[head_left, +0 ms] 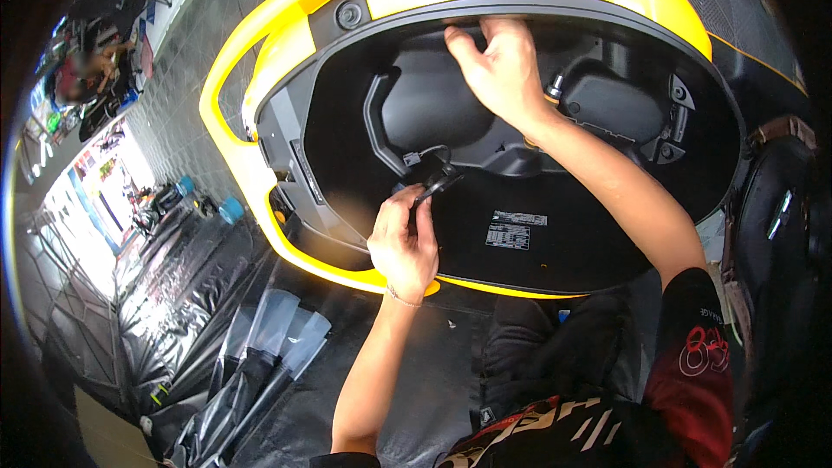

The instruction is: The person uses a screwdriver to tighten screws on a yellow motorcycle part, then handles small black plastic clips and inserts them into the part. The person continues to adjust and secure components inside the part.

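Currently, the left hand [406, 247] pinches a black cabled part [444, 181].

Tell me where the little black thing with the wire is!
In the head view, the little black thing is near the middle, held in the left hand at the open black compartment, up and left of the label.

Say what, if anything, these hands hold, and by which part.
The left hand pinches a small black part by its near edge. The right hand is at the far side of the black compartment; whether it holds anything cannot be told.
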The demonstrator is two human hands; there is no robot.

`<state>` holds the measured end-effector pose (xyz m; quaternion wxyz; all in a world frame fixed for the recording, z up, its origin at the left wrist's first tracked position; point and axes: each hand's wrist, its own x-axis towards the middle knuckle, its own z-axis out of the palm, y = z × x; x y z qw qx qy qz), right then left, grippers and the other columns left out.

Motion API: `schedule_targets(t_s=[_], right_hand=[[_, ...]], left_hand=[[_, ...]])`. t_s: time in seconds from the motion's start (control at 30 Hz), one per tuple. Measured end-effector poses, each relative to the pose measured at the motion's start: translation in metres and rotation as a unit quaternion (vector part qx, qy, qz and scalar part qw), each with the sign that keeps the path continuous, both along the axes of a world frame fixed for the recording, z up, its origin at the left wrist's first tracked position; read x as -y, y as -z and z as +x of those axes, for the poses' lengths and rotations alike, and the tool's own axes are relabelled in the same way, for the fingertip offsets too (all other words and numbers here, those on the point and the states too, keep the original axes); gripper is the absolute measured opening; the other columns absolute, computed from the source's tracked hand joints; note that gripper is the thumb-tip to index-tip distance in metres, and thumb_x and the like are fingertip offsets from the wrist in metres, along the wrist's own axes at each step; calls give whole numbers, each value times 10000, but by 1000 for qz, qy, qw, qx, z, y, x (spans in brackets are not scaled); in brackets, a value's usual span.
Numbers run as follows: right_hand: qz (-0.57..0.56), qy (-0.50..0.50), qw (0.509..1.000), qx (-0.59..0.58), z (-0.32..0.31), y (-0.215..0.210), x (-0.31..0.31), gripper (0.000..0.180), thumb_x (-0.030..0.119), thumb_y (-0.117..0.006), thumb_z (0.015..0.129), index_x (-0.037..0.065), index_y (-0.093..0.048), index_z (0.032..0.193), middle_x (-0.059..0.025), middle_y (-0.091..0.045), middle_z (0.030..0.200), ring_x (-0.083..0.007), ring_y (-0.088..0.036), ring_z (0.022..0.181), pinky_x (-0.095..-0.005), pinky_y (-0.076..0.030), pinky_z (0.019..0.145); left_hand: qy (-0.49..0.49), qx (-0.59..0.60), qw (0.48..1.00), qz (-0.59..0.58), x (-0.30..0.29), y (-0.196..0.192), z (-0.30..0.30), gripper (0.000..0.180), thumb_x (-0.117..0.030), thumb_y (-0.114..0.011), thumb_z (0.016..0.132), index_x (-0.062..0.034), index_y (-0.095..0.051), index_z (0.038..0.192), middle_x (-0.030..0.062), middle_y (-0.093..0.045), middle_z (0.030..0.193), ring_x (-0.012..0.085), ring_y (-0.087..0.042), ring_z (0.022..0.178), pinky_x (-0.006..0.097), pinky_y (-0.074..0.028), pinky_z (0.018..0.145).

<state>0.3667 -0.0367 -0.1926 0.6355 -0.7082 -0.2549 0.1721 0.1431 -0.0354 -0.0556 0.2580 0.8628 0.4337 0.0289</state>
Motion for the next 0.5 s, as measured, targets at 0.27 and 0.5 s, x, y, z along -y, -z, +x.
schedule_targets(t_s=[0.27,0.5], right_hand=[[-101,-130,981,98,-4,-29,63,503,214,-590,1008,-75,-507,1411,-305,-529,1412,-439,-572,1288,-462,-491,1079],[-213,-353,905,107,86,-94,245,482,252,-601,1030,2,-555,1439,-202,-593,1432,-315,-588,1308,-405,-464,1078]], left_hand=[[3,-16,1000,-26,9,2,4,129,20,-708,926,11,-702,1054,125,-752,1023,202,-715,923,309,-550,831],[14,-24,1000,-15,21,0,-8,140,60,-725,912,19,-689,1041,139,-751,1085,173,-723,963,266,-547,812]])
